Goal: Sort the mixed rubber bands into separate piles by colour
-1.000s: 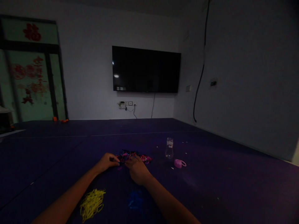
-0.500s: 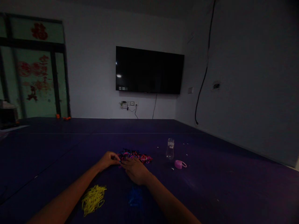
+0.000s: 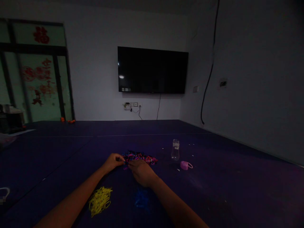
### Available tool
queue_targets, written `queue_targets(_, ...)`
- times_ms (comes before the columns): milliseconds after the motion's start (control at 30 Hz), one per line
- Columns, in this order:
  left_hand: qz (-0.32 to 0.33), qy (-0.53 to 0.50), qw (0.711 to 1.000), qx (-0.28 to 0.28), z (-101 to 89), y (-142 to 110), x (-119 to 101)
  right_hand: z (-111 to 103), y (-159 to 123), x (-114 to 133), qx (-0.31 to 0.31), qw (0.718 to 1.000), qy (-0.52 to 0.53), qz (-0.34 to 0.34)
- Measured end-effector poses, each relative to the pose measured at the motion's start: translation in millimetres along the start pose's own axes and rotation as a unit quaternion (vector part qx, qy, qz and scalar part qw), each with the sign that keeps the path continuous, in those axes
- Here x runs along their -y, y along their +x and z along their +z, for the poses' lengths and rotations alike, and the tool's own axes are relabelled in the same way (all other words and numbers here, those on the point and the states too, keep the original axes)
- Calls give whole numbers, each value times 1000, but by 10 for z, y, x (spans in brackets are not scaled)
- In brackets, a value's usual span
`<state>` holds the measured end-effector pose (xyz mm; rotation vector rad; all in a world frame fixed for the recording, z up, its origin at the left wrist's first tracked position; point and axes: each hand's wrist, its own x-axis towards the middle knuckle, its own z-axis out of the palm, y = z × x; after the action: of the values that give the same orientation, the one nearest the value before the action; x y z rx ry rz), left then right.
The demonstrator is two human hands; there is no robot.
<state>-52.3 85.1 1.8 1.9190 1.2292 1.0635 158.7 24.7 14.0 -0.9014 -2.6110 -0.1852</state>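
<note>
A heap of small multicoloured rubber bands [image 3: 142,156] lies on the dark purple surface, mostly pink, red, blue and black. At its left edge my left hand [image 3: 114,161] has thumb and forefinger pinched, with a bit of blue rubber band [image 3: 124,162] showing at the tips. My right hand [image 3: 142,172] lies palm down over the front of the heap, fingers stretched to the left; what is under them is hidden. Nearer me are a pile of yellow rubber bands [image 3: 100,201] and, between my forearms, a dim pile of blue rubber bands [image 3: 141,199].
Right of the heap stands a clear plastic bottle [image 3: 175,150], beside a pink cap with a loop [image 3: 184,165]. Small white scraps [image 3: 178,170] are scattered around them. A white curved object [image 3: 4,191] shows at the left edge. A television [image 3: 152,71] hangs on the far wall.
The view has shifted slightly, so most things appear a little further right. My left hand still pinches at the heap's left edge, and my right hand stays over its front.
</note>
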Motion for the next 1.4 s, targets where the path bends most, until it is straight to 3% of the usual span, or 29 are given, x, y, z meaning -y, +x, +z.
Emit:
queue_targets(700, -26, -10, 999, 21, -47, 10, 39, 23, -2, -9, -5, 1000, 9, 23)
queue_targets(1133, -45, -7, 999, 4, -285, -52, 90, 24, -5, 5, -3, 1000, -10, 16)
queue_targets(1400, -15, 24, 998, 49, -127, -13, -8, 17, 12, 6, 7, 1000, -16, 17)
